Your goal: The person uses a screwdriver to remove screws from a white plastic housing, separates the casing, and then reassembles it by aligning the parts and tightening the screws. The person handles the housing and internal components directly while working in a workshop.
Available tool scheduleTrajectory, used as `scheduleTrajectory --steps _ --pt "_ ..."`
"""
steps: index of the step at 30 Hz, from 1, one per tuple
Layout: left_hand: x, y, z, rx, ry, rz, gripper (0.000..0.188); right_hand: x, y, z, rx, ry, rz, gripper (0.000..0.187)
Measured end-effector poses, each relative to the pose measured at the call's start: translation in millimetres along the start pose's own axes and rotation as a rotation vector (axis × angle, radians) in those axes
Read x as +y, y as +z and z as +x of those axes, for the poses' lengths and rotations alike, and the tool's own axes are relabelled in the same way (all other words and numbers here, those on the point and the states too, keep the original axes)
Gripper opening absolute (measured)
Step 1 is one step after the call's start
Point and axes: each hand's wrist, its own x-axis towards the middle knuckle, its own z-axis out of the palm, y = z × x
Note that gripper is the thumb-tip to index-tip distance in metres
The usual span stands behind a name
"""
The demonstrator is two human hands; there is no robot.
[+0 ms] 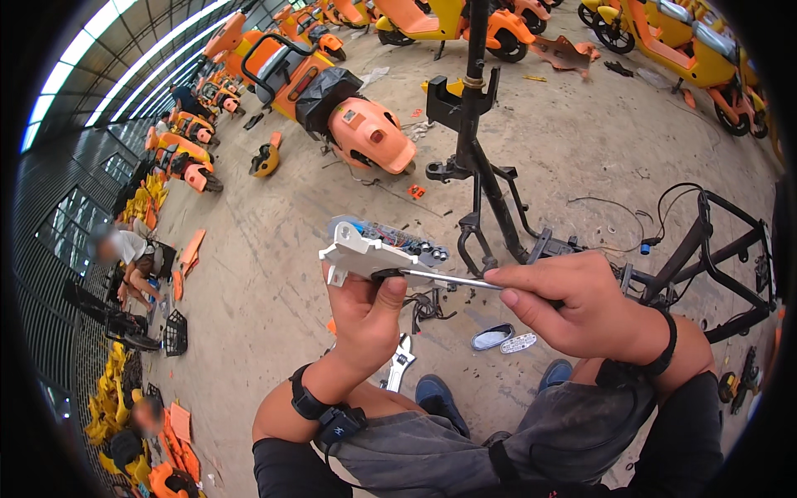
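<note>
My left hand [365, 324] is closed around a white plastic housing [357, 254], held up in front of me over my lap. Behind the housing shows a circuit board [405, 241] with small round parts; whether the two are joined I cannot tell. In my right hand [577, 303] is a screwdriver, its thin metal shaft [452, 280] pointing left, with the index finger stretched along it. The shaft's tip meets a dark part [387, 273] at the housing's lower edge, close to my left thumb. The screwdriver's handle is hidden in my palm.
A bare black scooter frame [494, 187] stands just ahead, reaching to the right. An adjustable wrench [399, 363], black cables [429, 309] and oval pieces [493, 335] lie near my shoes. Orange and yellow scooters [369, 133] stand beyond. Another person [133, 253] sits at the left.
</note>
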Motion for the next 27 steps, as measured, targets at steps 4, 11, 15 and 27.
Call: scheduleTrajectory --steps 4,11,15,27 --pt "4 0 1 -0.029 -0.039 0.017 0.049 1 -1 0 -0.001 -0.016 -0.061 0.021" --pt "-1 -2 3 -0.042 -0.074 -0.032 0.045 2 -1 -1 -0.042 -0.132 -0.280 0.027" --pt "-4 5 0 -0.052 -0.151 0.065 0.044 -1 -2 -5 -0.101 -0.136 -0.391 0.030" --pt "5 4 6 -0.157 -0.390 0.204 0.042 -10 5 -10 -0.101 -0.012 -0.327 0.030"
